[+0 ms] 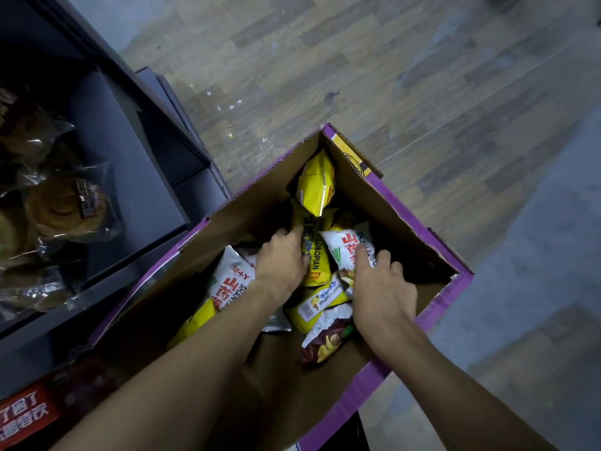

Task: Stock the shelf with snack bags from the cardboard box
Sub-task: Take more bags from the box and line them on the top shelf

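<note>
L hand (281,265) grips yellow foil snack bag (316,271) inside purple-edged cardboard box (406,216); R hand (383,288) curls fingers round white red-lettered snack bag (344,249). Dark grey shelf (136,190) at left.

Both reach into the purple-edged cardboard box (406,222) on the wood floor (422,76): the left hand (281,263) curls its fingers onto a yellow snack bag (314,266), and the right hand (383,288) rests on a white snack bag (341,245) (grip unclear). Wrapped pastries (65,206) lie on the dark shelf (136,164) alongside.

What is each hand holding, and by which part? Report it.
Left hand grips the yellow bag at its middle; right hand grips the white bag by its right edge. Both bags lie inside the cardboard box.
</note>
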A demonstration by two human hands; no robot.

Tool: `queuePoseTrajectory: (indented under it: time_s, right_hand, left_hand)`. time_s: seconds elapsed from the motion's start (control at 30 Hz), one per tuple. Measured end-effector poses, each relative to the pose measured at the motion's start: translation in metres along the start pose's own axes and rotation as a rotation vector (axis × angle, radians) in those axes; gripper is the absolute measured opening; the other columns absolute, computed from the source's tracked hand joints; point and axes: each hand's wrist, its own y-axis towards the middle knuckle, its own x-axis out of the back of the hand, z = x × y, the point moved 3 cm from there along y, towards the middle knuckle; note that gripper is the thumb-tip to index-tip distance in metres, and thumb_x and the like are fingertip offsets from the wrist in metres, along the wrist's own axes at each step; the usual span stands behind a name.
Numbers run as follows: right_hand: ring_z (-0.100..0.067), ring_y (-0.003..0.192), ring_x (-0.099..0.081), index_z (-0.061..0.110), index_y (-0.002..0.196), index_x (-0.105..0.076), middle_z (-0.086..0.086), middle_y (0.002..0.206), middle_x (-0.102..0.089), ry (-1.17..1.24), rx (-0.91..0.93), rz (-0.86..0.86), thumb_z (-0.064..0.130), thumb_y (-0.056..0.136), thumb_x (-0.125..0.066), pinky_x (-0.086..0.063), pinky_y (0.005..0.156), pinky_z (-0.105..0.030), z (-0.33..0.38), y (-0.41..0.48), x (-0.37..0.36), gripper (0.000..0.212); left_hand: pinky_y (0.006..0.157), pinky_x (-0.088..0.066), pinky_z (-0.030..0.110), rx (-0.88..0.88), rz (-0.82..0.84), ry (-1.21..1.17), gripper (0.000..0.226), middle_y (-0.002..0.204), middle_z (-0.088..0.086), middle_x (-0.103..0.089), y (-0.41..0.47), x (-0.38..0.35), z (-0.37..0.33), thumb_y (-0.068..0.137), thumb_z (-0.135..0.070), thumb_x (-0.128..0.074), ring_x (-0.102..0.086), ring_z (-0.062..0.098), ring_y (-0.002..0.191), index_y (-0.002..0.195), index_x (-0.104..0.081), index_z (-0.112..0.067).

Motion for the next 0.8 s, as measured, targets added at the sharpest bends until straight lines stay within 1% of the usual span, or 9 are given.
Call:
queuePoseTrajectory:
  time_s: [0.07,0.17,0.2,0.27,0.33,0.4,0.47,0.67,0.8]
  right_hand:
    - [-0.031,0.130,-0.037,0.011,0.154,0.000,-0.018,0.149,-0.026,0.047,-0.015,0.097,0.024,0.092,-0.063,-0.045,0.089,-0.036,0.002,0.008,-0.007,0.089]
    - [-0.038,0.142,-0.021,0.008,0.154,0.012,-0.024,0.158,0.003,0.187,-0.063,0.198,0.026,0.091,-0.061,-0.039,0.107,-0.047,0.009,0.026,-0.020,0.098]
    - [-0.040,0.144,-0.016,0.009,0.153,0.015,-0.025,0.158,0.011,0.229,-0.080,0.212,0.030,0.092,-0.059,-0.035,0.110,-0.050,0.011,0.031,-0.023,0.098]
    - [-0.043,0.144,-0.012,0.008,0.152,0.016,-0.027,0.156,0.017,0.268,-0.118,0.217,0.033,0.095,-0.056,-0.033,0.110,-0.055,0.014,0.041,-0.030,0.095]
    - [-0.046,0.144,-0.012,0.009,0.152,0.008,-0.029,0.156,0.011,0.287,-0.151,0.189,0.023,0.096,-0.056,-0.035,0.107,-0.059,0.015,0.050,-0.035,0.086]
    - [-0.047,0.141,-0.019,0.012,0.149,-0.006,-0.029,0.154,-0.001,0.334,-0.177,0.145,0.013,0.097,-0.050,-0.038,0.103,-0.062,0.012,0.056,-0.033,0.068]
    - [-0.046,0.134,-0.029,0.014,0.145,-0.014,-0.026,0.149,-0.014,0.376,-0.171,0.111,0.014,0.098,-0.048,-0.041,0.101,-0.061,0.009,0.062,-0.030,0.058]
    - [-0.040,0.124,-0.042,0.017,0.145,-0.014,-0.021,0.141,-0.025,0.343,-0.105,0.087,0.023,0.095,-0.060,-0.047,0.090,-0.044,0.009,0.059,-0.025,0.068]
    - [-0.039,0.123,-0.044,0.016,0.142,-0.017,-0.019,0.139,-0.029,0.326,-0.080,0.074,0.019,0.094,-0.062,-0.047,0.090,-0.043,0.011,0.054,-0.020,0.066]
  left_hand:
    - [0.082,-0.049,0.043,0.023,-0.002,-0.017,0.056,0.116,0.013,-0.055,0.003,-0.015,-0.007,0.088,-0.031,-0.067,-0.060,0.040,0.104,0.137,-0.041,-0.021]
    - [0.086,-0.047,0.044,0.077,0.001,-0.116,0.089,0.124,0.014,-0.053,0.005,-0.031,-0.009,0.084,-0.032,-0.073,-0.058,0.038,0.110,0.152,-0.018,-0.028]
    - [0.086,-0.047,0.044,0.089,-0.005,-0.135,0.094,0.126,0.014,-0.053,0.005,-0.034,-0.009,0.083,-0.033,-0.075,-0.057,0.038,0.111,0.154,-0.013,-0.030]
    - [0.084,-0.047,0.043,0.093,-0.034,-0.106,0.095,0.124,0.013,-0.055,0.008,-0.035,-0.011,0.083,-0.035,-0.074,-0.058,0.037,0.110,0.154,-0.011,-0.032]
    - [0.081,-0.047,0.042,0.103,-0.069,-0.066,0.088,0.121,0.013,-0.058,0.011,-0.034,-0.015,0.084,-0.041,-0.071,-0.060,0.037,0.107,0.151,-0.015,-0.032]
    - [0.078,-0.046,0.041,0.133,-0.100,-0.042,0.080,0.116,0.013,-0.060,0.015,-0.033,-0.022,0.086,-0.047,-0.067,-0.061,0.037,0.105,0.148,-0.020,-0.032]
    - [0.074,-0.044,0.038,0.186,-0.114,-0.031,0.077,0.112,0.012,-0.061,0.018,-0.033,-0.026,0.085,-0.052,-0.065,-0.062,0.036,0.102,0.146,-0.022,-0.033]
    - [0.073,-0.043,0.039,0.269,-0.155,-0.082,0.078,0.111,0.012,-0.057,0.024,-0.036,-0.025,0.080,-0.046,-0.070,-0.062,0.037,0.099,0.143,-0.025,-0.035]
    - [0.071,-0.042,0.038,0.292,-0.129,-0.084,0.088,0.115,0.012,-0.054,0.024,-0.035,-0.018,0.079,-0.042,-0.073,-0.062,0.036,0.100,0.147,-0.019,-0.032]
